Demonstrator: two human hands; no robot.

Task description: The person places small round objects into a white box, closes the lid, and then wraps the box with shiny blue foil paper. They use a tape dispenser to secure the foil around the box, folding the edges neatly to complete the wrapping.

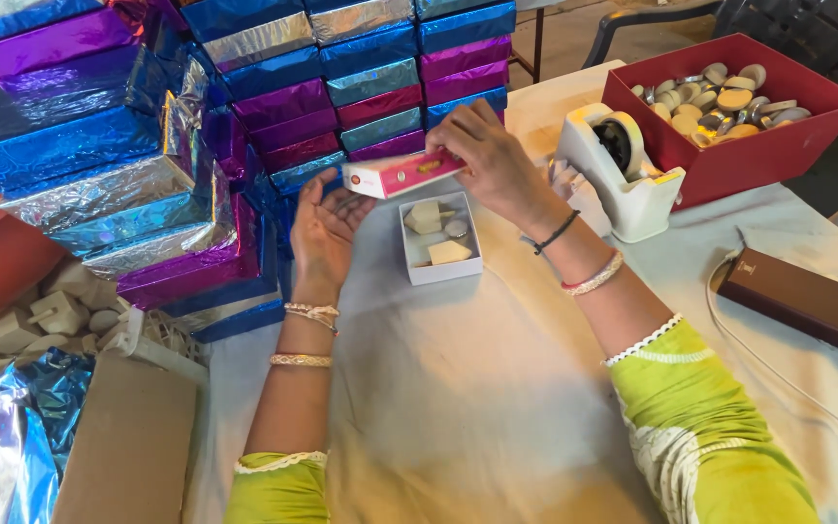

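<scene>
It was a gift-packing workshop: stacks of foil-wrapped boxes point(244, 107), a tape dispenser point(623, 170) and a cloth-covered counter point(458, 388).

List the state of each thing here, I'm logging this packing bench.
small white box: open, pale pieces inside
pink and white lid: off, held above the box
right hand: gripping the lid
left hand: open, palm up
red box: open, holding round pieces
tape dispenser: upright, loaded
</scene>
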